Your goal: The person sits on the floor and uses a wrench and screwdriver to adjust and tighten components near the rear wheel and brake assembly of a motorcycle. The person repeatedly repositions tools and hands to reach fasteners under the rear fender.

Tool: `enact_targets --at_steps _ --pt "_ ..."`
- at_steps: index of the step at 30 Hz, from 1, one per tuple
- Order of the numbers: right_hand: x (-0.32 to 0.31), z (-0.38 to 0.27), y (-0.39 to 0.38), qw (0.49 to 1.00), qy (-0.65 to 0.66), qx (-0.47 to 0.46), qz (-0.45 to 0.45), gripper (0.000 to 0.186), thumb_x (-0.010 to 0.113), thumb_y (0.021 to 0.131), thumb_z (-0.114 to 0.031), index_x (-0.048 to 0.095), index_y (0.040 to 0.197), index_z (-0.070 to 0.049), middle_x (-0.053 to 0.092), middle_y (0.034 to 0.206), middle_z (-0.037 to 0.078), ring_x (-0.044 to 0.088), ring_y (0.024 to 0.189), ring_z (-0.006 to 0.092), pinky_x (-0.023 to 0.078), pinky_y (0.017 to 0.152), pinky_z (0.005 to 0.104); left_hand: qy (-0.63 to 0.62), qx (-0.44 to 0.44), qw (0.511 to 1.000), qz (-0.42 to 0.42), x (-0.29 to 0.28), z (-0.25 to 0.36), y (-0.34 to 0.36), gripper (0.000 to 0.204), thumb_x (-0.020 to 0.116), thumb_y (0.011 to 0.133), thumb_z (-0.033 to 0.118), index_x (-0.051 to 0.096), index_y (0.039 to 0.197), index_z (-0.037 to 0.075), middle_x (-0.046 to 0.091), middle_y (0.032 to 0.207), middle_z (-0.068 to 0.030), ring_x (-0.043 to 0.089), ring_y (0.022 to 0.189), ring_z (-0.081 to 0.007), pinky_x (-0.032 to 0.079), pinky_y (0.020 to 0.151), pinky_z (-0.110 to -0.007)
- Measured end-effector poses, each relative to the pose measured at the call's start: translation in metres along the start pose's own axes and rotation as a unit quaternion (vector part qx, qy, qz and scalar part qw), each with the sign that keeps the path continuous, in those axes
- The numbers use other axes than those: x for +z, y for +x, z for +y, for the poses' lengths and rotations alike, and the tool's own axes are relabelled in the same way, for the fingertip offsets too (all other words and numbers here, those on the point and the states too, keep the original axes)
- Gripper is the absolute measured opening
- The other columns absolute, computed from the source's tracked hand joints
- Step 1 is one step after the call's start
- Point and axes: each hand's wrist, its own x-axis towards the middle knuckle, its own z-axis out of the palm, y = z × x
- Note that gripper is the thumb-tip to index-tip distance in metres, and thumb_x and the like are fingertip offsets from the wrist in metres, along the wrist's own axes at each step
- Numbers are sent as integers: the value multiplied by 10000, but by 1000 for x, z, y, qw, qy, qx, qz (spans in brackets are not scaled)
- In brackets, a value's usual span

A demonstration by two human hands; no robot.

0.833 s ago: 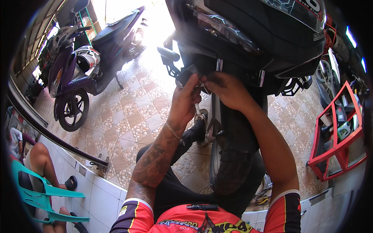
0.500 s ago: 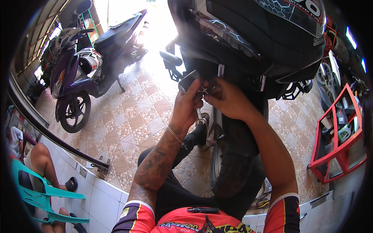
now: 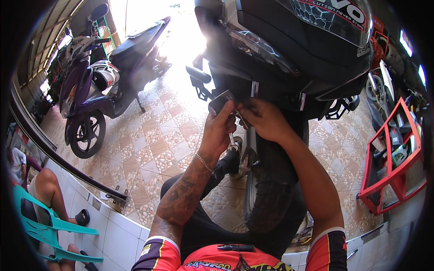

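My left hand [image 3: 219,128], a chain bracelet on its wrist, is closed around a small dark rectangular part with metal edges [image 3: 221,100] under the rear of a black scooter [image 3: 289,40]. A steel wrench [image 3: 233,143] hangs below these fingers; whether they grip it too is unclear. My right hand [image 3: 264,122] has its fingers bent and pinched against the part's right side, on something small I cannot make out. Both hands are just left of and above the rear tyre [image 3: 271,203].
A purple scooter with a helmet [image 3: 105,75] stands left. Seated people's legs [image 3: 52,189] and teal chairs [image 3: 58,226] are at lower left, beside a door rail [image 3: 90,180]. A red metal rack [image 3: 389,189] stands right; tools [image 3: 303,237] lie on the tiled floor near my right leg.
Both hands and the dark part sit slightly lower in the view, along with much of the scene. My right hand's fingers have shifted a little against the part.
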Motion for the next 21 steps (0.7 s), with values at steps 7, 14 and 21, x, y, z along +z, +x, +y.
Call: enact_targets --at_steps 7,14,21 --pt "7 -1 5 994 -98 -35 46 398 568 987 -384 596 881 -2 643 698 148 654 645 277 484 606 392 -26 6 999 20 -1 -3 1 261 638 988 275 611 1139 64 679 1041 -44 399 598 -16 302 488 -168" --pt "5 -6 7 993 -113 24 32 395 564 988 -379 629 912 2 650 749 167 656 686 280 488 638 394 -13 18 999 24 1 -10 5 276 623 997 282 620 1159 58 670 1040 -23 402 604 -23 301 490 -181" --pt "3 -11 1 999 -33 16 19 361 591 969 -329 633 872 16 658 706 185 681 669 319 505 615 416 -6 25 1000 10 3 -6 2 276 638 988 274 619 1168 65 684 1039 -39 421 594 -21 300 489 -179"
